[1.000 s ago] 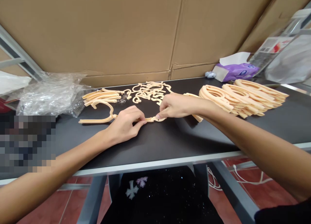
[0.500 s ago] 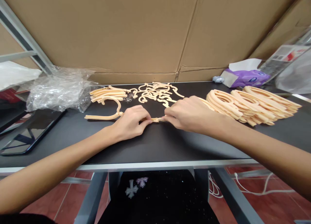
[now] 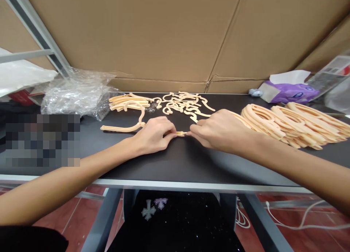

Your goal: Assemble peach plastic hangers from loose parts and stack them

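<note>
A peach plastic hanger [image 3: 128, 127] lies flat on the black table [image 3: 175, 164], its hook curving up at the left. My left hand [image 3: 154, 135] is closed on the hanger's bar near the middle. My right hand [image 3: 218, 130] is closed on the same bar from the right. A short piece of the bar [image 3: 180, 133] shows between the fingertips of both hands. Behind the hands lie loose peach hooks [image 3: 183, 104] and a small stack of hanger bars [image 3: 128, 101].
A long stack of peach hangers [image 3: 290, 122] lies on the right of the table. Crumpled clear plastic [image 3: 76, 93] sits at the back left, a purple tissue pack [image 3: 290, 91] at the back right. Cardboard sheets [image 3: 164, 37] wall the back. A blurred patch [image 3: 42, 141] covers the left.
The view has drifted, shifting everything rightward in the picture. My two hands have closed in on each other along the hanger's bar, leaving less of it showing between them.
</note>
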`<state>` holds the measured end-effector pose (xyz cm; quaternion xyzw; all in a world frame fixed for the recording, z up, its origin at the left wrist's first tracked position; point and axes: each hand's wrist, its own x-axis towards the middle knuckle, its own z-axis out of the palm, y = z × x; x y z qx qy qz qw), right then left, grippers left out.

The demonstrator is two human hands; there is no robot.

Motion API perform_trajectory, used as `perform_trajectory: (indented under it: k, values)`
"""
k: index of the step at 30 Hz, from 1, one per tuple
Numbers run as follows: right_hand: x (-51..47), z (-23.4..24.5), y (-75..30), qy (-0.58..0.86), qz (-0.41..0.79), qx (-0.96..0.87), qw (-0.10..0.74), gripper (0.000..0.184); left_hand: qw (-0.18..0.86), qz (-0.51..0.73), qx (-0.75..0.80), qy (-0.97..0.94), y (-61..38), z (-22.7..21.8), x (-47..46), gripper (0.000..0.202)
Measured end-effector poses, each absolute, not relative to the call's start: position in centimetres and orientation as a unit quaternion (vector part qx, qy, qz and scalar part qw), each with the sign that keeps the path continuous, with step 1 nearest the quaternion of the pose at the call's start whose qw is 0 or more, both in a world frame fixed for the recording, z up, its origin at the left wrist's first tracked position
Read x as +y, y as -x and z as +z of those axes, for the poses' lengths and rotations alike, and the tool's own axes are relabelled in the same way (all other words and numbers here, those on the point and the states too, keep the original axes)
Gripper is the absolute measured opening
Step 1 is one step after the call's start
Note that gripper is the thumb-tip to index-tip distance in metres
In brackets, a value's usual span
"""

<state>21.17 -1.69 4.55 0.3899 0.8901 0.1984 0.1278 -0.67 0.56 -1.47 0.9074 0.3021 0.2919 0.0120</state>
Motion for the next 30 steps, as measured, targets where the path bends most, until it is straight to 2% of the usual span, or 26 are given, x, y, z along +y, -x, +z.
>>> perform_trajectory:
  k: [5, 11, 19, 24, 27, 30]
  values:
    - [-1.9, 3.8, -21.2, -0.394, 0.196, 0.891, 0.111, 0.033, 0.012, 0.286, 0.327, -0.901, 0.6, -1.7, 0.6, 0.015]
    - [-1.3, 3.1, -21.2, -0.456, 0.129, 0.877, 0.083, 0.043, 0.01, 0.282, 0.339, -0.897, 0.6, -1.7, 0.5, 0.014]
    - [-1.4, 3.5, -21.2, -0.465, 0.12, 0.873, 0.084, 0.04, 0.025, 0.285, 0.331, -0.899, 0.6, -1.9, 0.4, 0.012]
    - [-0.7, 3.8, -21.4, -0.478, -0.022, 0.878, 0.028, 0.041, 0.036, 0.262, 0.296, -0.918, 0.6, -1.8, 0.5, 0.022]
    - [0.1, 3.9, -21.6, -0.492, -0.138, 0.86, 0.008, 0.04, 0.039, 0.256, 0.294, -0.92, 0.6, -1.6, 0.5, 0.02]
    - [0.6, 3.9, -21.6, -0.492, -0.193, 0.849, 0.014, 0.038, 0.039, 0.25, 0.304, -0.918, 0.6, -1.5, 0.4, 0.018]
